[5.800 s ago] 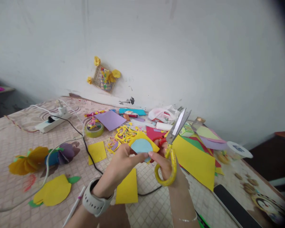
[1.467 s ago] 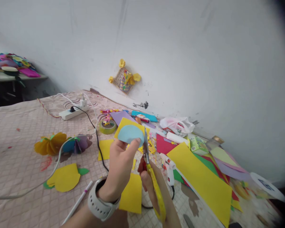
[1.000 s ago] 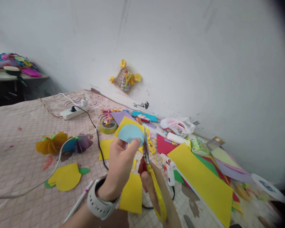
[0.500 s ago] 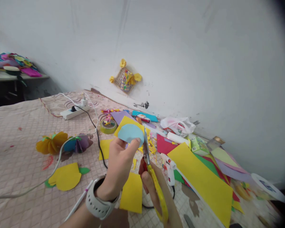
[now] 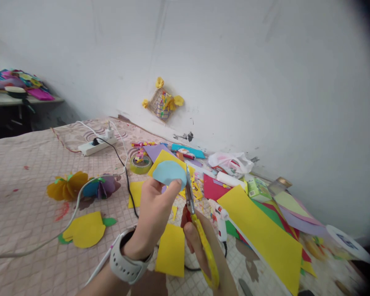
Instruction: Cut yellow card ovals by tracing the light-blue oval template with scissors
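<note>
My left hand pinches a light blue paper circle together with a yellow paper square behind it, thumb on the front. My right hand grips scissors with one yellow and one red handle. Their blades point up and lie at the right edge of the paper, almost together. Fingers of the right hand are partly hidden behind the yellow handle. Below the hands a yellow paper piece lies on the table. Another yellow piece is left of my left hand.
A glue gun and large yellow sheet lie to the right. On the left are a power strip, cables, folded paper pumpkins and a yellow cutout. Tape and yellow scraps sit behind the hands.
Since the earliest frame, my view has shifted left and the scissors have come from hanging idle on my right hand to the paper's edge. Over the last second there is only slight hand movement.
</note>
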A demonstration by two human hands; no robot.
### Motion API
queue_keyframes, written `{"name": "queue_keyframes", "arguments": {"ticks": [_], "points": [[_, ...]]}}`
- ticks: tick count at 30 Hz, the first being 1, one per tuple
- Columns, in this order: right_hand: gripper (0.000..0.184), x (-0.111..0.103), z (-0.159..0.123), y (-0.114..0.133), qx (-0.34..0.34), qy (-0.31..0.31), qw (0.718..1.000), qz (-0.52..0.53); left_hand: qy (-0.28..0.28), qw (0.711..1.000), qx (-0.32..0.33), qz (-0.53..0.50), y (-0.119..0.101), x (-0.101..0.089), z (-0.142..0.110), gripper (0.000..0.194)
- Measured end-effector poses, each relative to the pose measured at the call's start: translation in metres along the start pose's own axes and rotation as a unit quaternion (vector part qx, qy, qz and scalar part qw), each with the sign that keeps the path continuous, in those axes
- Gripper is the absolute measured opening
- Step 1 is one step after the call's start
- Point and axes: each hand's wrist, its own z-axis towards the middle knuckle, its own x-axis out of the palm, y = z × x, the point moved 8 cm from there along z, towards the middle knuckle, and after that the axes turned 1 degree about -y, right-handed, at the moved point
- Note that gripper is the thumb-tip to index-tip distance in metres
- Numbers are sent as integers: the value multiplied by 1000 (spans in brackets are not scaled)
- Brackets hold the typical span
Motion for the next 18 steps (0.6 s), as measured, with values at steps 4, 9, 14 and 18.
{"name": "queue_keyframes", "arguments": {"ticks": [4, 9, 14, 18], "points": [[50, 0, 2, -6, 10, 2, 1000, 7, 7, 1000, 3, 3, -1, 0, 1, 6], [49, 0, 0, -7, 25, 6, 999, 42, 13, 1000, 4, 3, -1, 0, 0, 6], [53, -3, -6, 3, 58, -36, 997, 36, 17, 1000, 12, 6, -3, 1, 2, 5], [54, -4, -5, 4, 68, -36, 997, 27, 15, 1000, 11, 17, -5, 0, 2, 6]]}}
